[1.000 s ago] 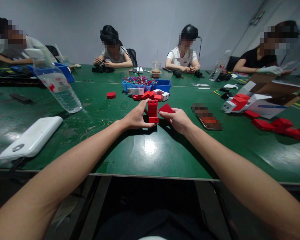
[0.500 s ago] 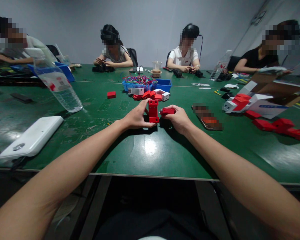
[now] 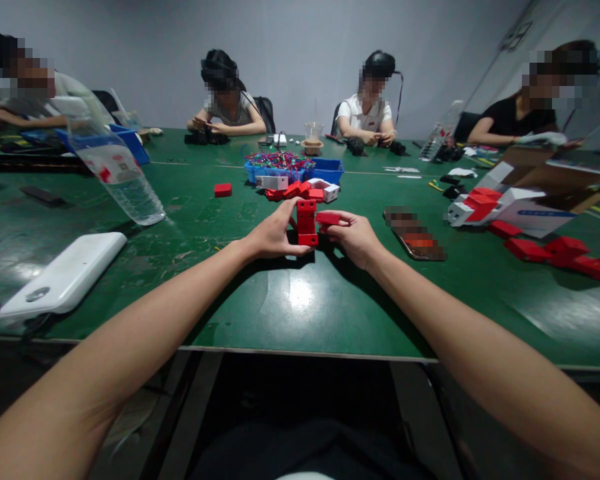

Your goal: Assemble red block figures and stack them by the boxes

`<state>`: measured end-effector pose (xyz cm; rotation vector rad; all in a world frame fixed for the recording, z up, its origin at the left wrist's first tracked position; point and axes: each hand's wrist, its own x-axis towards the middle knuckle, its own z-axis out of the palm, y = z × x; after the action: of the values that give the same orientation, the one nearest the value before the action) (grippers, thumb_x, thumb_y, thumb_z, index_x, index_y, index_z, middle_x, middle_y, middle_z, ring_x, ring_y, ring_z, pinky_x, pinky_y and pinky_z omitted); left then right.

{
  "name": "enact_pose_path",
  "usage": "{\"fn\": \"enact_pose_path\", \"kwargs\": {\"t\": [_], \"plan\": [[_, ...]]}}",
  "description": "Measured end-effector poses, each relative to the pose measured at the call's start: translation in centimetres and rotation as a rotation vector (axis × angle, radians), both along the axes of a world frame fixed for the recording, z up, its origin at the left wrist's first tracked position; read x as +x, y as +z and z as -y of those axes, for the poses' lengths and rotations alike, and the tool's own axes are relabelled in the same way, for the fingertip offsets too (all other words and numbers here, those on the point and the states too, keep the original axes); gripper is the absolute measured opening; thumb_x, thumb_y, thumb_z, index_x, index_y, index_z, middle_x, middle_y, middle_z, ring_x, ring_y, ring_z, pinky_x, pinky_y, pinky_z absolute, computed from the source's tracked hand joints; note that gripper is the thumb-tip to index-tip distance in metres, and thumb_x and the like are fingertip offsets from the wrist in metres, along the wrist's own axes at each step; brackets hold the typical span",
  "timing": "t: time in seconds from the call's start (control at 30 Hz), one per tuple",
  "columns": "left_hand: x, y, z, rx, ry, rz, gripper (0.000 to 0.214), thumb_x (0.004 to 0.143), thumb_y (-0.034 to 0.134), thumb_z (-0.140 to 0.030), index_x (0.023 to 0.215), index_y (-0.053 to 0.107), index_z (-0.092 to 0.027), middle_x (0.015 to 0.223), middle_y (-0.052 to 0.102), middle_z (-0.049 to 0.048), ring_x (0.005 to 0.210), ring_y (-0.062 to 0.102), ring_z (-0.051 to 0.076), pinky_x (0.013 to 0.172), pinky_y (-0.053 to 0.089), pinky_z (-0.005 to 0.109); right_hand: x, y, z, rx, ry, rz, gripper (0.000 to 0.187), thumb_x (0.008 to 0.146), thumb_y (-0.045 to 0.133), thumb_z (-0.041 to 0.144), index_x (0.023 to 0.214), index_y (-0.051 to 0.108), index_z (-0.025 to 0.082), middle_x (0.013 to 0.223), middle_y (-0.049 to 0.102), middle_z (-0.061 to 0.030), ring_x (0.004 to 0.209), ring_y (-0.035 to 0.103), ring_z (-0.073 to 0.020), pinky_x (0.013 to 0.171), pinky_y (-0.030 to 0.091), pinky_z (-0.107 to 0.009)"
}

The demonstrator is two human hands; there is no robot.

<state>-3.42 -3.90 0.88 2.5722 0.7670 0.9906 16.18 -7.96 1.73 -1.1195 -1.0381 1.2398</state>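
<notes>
Near the middle of the green table (image 3: 230, 300), my left hand (image 3: 273, 233) grips a red bracket-like piece (image 3: 307, 220) with holes, its thumb and fingers along the piece's top and bottom. My right hand (image 3: 355, 237) pinches a smaller red block (image 3: 329, 219) just to the right of that piece. Whether the two red pieces touch, I cannot tell. Beyond my hands lies a small pile of red blocks (image 3: 303, 191) with white bracket-like pieces (image 3: 330, 190) among them. A single red block (image 3: 223, 190) rests to their left.
Blue bins (image 3: 327, 170), one full of coloured wires (image 3: 280, 160), stand behind the pile. A phone (image 3: 414, 233) lies to the right, near a cardboard box (image 3: 545, 173) and red pieces (image 3: 565, 250). On the left are a bottle (image 3: 123, 177) and a white power bank (image 3: 67, 273). Several people sit around the table.
My right hand has turned the small red block and brought it slightly left and up, closer to the bracket-like piece. My left hand has stayed in place.
</notes>
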Motion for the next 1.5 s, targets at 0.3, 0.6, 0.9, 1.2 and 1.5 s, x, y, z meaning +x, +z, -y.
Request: {"fn": "enact_pose_path", "kwargs": {"t": [0.3, 0.6, 0.9, 1.2, 1.5], "plan": [[-0.1, -0.3, -0.3, 0.016, -0.004, 0.0, 0.092, 0.064, 0.079, -0.045, 0.138, 0.034, -0.015, 0.137, 0.047, 0.0188, 0.124, 0.051, 0.033, 0.105, 0.046, 0.048, 0.1, 0.6, -0.5, -0.031, -0.041, -0.222, 0.027, 0.055, 0.053, -0.002, 0.071, 0.066, 0.015, 0.068, 0.067, 0.0002, 0.069, 0.061, -0.011, 0.063, 0.05, -0.02], [-0.1, -0.4, -0.4, 0.016, -0.003, -0.002, 0.093, 0.065, 0.079, -0.046, 0.14, 0.033, -0.016, 0.137, 0.047, 0.0181, 0.116, 0.056, 0.03, 0.095, 0.052, 0.044, 0.1, 1.2, -0.3, -0.142, -0.096, -0.298, 0.007, 0.077, 0.06, 0.013, 0.073, 0.064, 0.017, 0.066, 0.064, 0.0022, 0.057, 0.057, -0.0086, 0.053, 0.049, -0.019], [0.0, -0.2, -0.1, -0.014, 0.0, 0.002, 0.092, 0.064, 0.079, -0.043, 0.14, 0.034, -0.017, 0.137, 0.048, 0.0172, 0.119, 0.055, 0.032, 0.092, 0.053, 0.045, 0.2, 1.4, -0.1, -0.236, -0.104, -0.274, 0.018, 0.089, 0.056, 0.027, 0.077, 0.064, 0.016, 0.061, 0.062, 0.0023, 0.047, 0.051, -0.008, 0.043, 0.044, -0.021], [-0.1, -0.3, -0.2, 0.004, 0.011, 0.0, 0.093, 0.064, 0.079, -0.045, 0.139, 0.033, -0.015, 0.138, 0.047, 0.0189, 0.124, 0.053, 0.034, 0.101, 0.049, 0.047, 0.3, 0.1, -0.7, -0.073, -0.077, -0.304, 0.033, 0.067, 0.068, -0.006, 0.088, 0.057, 0.018, 0.073, 0.071, -0.0007, 0.067, 0.067, -0.0114, 0.068, 0.057, -0.023], [0.0, -0.1, 0.0, 0.016, 0.071, -0.032, 0.091, 0.064, 0.078, -0.047, 0.138, 0.034, -0.015, 0.138, 0.049, 0.0184, 0.128, 0.051, 0.033, 0.109, 0.043, 0.048, 0.6, -0.6, -1.0, -0.02, 0.06, -0.219, 0.023, 0.062, 0.077, 0.001, 0.075, 0.065, 0.014, 0.078, 0.073, -0.0036, 0.077, 0.069, -0.0121, 0.086, 0.055, -0.025]]}}
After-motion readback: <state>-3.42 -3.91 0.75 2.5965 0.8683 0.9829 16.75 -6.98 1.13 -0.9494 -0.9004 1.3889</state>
